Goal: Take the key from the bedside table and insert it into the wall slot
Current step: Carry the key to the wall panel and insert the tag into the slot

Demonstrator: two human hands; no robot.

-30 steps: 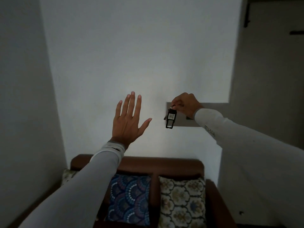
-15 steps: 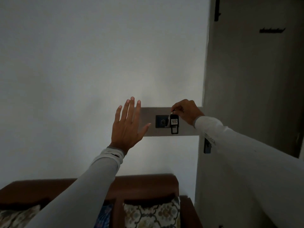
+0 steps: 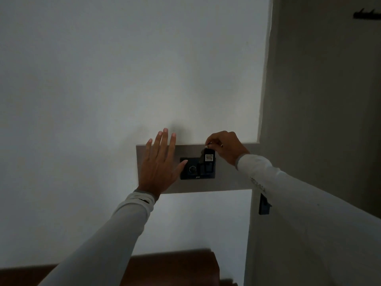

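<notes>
My right hand [image 3: 225, 146] pinches the ring of the key, and its black tag [image 3: 208, 157] with a small white label hangs straight down. The tag's lower end sits in front of the right half of the black wall slot unit [image 3: 197, 168], which has a round dial on its left half. I cannot tell whether the tag is inside the slot. That unit is mounted on a grey wall panel [image 3: 228, 180]. My left hand [image 3: 159, 165] is spread flat with fingers up, over the panel's left part, its thumb touching the unit's left edge.
The white wall [image 3: 123, 79] fills most of the view. A brown wooden headboard [image 3: 173, 267] runs along the bottom. To the right the wall turns a corner, with a small dark fitting [image 3: 263, 205] on it and a dark hook rack [image 3: 367, 13] high up.
The view has tilted up and closer to the wall. My right hand brought the key tag right, from beside the dial to over the unit's right half. My left hand moved onto the panel.
</notes>
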